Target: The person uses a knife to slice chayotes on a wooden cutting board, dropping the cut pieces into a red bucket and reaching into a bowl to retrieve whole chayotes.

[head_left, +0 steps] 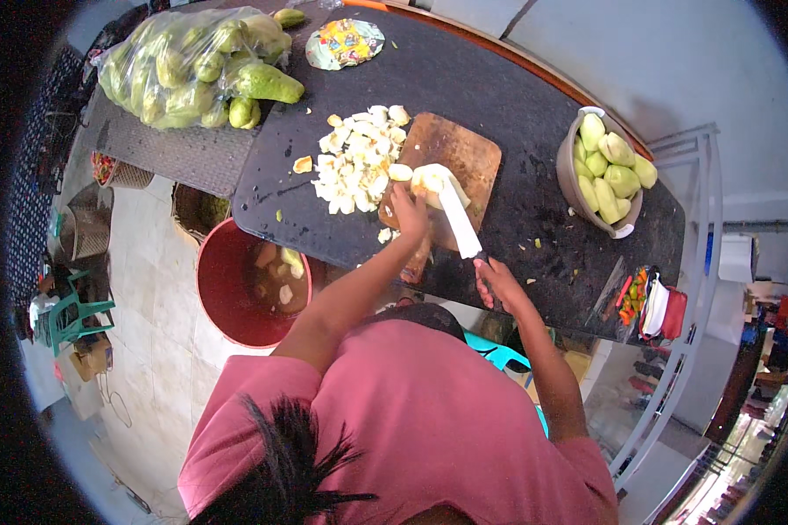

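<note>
On the wooden cutting board (479, 153) lies a pale, peeled piece of fruit or vegetable (427, 179); its exact kind is unclear. My left hand (410, 213) is at its near left side, fingers closed against it, with a smaller cut piece (400, 172) beside the fingertips. In my right hand (502, 285) is the black handle of a knife (460, 219). Its broad white blade slants up and left, its tip end over the right part of the peeled piece. A heap of pale cut chunks (356, 159) spreads to the left, partly reaching the board's edge.
A bowl (566, 166) of peeled pale-green produce stands at right. A clear bag (184, 74) of green produce lies far left, near a colourful packet (345, 44). Below the dark table's (359, 79) left edge is a red tub (228, 315). Small peppers (633, 297) lie near right.
</note>
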`<move>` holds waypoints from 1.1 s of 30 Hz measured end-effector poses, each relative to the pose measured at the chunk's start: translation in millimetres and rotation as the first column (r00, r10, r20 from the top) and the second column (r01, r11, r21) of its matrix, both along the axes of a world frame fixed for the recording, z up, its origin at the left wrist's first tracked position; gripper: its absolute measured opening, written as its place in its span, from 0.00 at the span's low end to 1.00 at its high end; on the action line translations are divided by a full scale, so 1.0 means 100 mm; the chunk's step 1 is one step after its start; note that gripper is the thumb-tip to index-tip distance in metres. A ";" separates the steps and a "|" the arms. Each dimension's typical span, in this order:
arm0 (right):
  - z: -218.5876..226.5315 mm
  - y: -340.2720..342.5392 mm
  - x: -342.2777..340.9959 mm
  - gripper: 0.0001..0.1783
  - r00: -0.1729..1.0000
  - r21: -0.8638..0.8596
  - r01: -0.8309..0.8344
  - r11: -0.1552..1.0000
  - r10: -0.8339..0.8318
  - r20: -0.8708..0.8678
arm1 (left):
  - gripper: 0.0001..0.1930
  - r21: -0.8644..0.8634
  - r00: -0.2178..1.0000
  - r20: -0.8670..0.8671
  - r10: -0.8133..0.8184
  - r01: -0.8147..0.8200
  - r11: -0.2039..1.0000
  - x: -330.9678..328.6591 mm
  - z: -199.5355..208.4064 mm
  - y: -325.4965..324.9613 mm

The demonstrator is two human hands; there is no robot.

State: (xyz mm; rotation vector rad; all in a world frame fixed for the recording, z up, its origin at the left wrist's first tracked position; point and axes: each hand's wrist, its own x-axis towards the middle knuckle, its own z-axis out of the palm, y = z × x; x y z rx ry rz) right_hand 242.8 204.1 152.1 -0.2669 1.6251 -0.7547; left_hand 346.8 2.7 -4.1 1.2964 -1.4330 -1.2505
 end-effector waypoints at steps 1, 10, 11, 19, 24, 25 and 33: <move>0.03 -0.01 0.00 0.18 0.997 -0.010 0.020 1.000 -0.019 0.070 | 0.23 -0.052 1.000 0.022 0.015 -0.014 0.999 -0.01 -0.04 -0.01; 0.17 -0.06 0.04 0.16 0.949 -0.009 0.132 0.991 -0.124 0.289 | 0.23 -0.034 1.000 -0.019 -0.006 0.006 0.999 0.02 0.04 0.04; 0.17 -0.07 0.04 0.16 0.965 -0.010 0.128 0.992 -0.123 0.231 | 0.21 -0.024 1.000 -0.026 0.002 -0.002 1.000 0.02 0.04 0.05; -0.07 -0.01 -0.05 0.16 0.989 -0.130 -0.099 0.987 0.083 -0.123 | 0.19 0.016 0.994 -0.105 -0.012 0.014 1.000 0.01 -0.04 0.02; 0.06 -0.09 -0.03 0.17 0.968 -0.083 0.075 0.994 -0.053 0.245 | 0.20 -0.107 0.998 0.057 -0.025 0.031 0.994 0.00 0.11 0.04; 0.08 -0.10 -0.02 0.18 0.962 -0.084 0.083 0.993 -0.058 0.268 | 0.20 -0.099 0.999 0.034 -0.013 0.016 0.995 -0.01 0.14 0.06; -0.05 -0.07 -0.04 0.18 0.998 -0.084 0.027 0.996 -0.022 0.060 | 0.20 -0.089 0.999 -0.028 -0.041 0.038 0.995 0.01 0.03 0.03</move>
